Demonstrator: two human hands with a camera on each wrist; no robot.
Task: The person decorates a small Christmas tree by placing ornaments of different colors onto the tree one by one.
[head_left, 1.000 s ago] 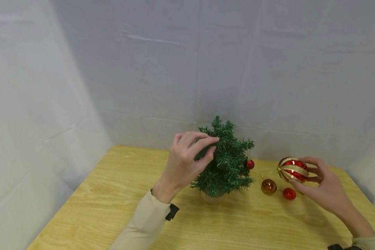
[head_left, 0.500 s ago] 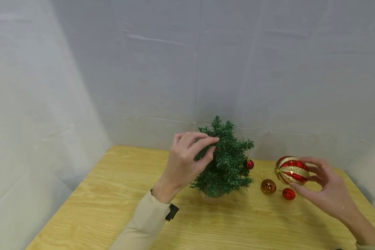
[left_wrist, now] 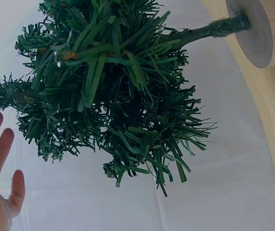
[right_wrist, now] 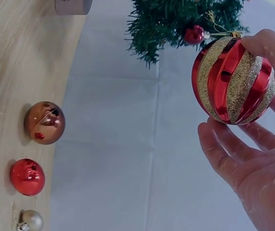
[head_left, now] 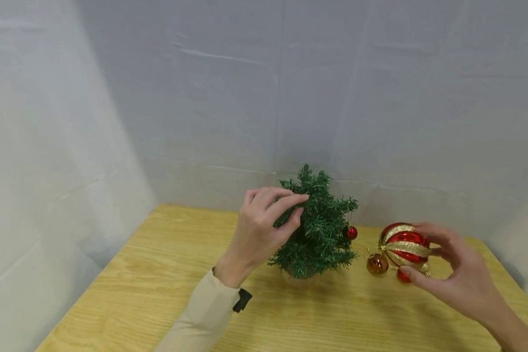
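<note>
A person's 2 bare hands work above a pale yellow wooden table (head_left: 158, 274), before a greyish-white sheet (head_left: 229, 112). A small green artificial Christmas tree (head_left: 321, 230) stands upright near the table's middle on a round base (head_left: 297, 279), which looks like pale wood in the left wrist view. A small shiny red bauble (head_left: 351, 232) hangs by a thread from a branch on the tree's right side.

The left hand (head_left: 261, 222) is at the tree's left side, partly covering it. Its thumb and index finger are curved with a narrow gap between their tips; in the left wrist view, a fingertip touches the end of a branch and the other fingers are spread. Whether the hand pinches that branch cannot be told.

The right hand (head_left: 459, 271) holds a large striped ornament (head_left: 405, 244), red and glittery gold, with the thumb and fingers on opposite sides. The ornament is off the table, to the right of the tree and apart from it, its gold cap turned toward the branches.

Below it, 3 small baubles rest on the table near each other: a copper ball (right_wrist: 45, 122), a red ball (right_wrist: 27, 177) and a pale silvery ball (right_wrist: 32, 220). A beige sleeve (head_left: 202, 313) covers the left forearm, with a black strap (head_left: 242, 299) near the wrist
</note>
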